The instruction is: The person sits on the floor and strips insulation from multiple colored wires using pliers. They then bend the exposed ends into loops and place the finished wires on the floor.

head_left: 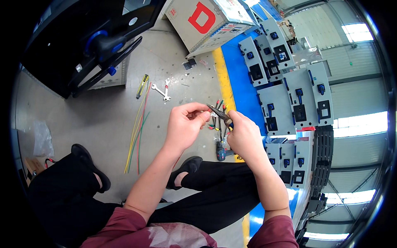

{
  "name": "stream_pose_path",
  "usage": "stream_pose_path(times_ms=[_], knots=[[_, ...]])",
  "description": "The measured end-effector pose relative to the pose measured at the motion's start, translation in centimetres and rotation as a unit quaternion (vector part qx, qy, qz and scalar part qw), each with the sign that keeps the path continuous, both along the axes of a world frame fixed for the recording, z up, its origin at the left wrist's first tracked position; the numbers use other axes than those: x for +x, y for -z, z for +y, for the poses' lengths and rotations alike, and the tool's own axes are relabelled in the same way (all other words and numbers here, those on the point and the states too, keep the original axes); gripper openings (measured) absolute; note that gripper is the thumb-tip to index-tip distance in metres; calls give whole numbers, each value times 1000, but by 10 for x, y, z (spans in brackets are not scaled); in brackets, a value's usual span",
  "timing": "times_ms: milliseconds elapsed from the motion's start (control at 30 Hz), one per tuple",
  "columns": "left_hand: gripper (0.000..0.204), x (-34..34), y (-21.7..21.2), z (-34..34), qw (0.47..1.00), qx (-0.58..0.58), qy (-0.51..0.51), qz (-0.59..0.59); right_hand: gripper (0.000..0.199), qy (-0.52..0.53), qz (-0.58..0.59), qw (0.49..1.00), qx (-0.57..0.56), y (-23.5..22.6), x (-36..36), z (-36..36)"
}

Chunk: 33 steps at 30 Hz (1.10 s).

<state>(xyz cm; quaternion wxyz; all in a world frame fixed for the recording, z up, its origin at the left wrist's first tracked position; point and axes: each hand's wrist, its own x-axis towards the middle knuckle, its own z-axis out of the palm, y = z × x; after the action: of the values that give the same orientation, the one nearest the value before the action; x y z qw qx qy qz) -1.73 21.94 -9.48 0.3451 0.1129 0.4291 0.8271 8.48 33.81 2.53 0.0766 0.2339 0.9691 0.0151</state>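
My right hand (242,133) grips needle-nose pliers (222,115), their dark jaws pointing up and left. The jaws reach the fingertips of my left hand (186,125), which is closed in a pinch. A bit of red shows at those fingertips, and a thin red wire (178,160) trails beside my left forearm; most of it is hidden. Beneath the pliers, several tools or leads with red, green and yellow ends (216,122) lie on the floor, partly covered by my hands. Close by them is a cordless drill (221,152).
Loose yellow, red and green wires (138,128) lie left of my hands, near wrenches (166,90) and a yellow-black tool (142,86). A black-fronted cabinet (103,45) stands far left, a pale cabinet (198,20) beyond. Grey switch panels (278,109) line the blue floor at right.
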Motion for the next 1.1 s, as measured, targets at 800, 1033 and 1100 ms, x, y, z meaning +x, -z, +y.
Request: stream_pose_path(times_ms=[800,1033,1100], knots=[[19,-17,11,19,998,3,48,-32,36,313,123,786,-519,13,-2,38],[19,-16,10,14,990,57,71,-103,30,312,139,752,-564,4,10,40],[20,-14,8,9,982,81,93,-144,30,303,137,764,-553,5,11,33]])
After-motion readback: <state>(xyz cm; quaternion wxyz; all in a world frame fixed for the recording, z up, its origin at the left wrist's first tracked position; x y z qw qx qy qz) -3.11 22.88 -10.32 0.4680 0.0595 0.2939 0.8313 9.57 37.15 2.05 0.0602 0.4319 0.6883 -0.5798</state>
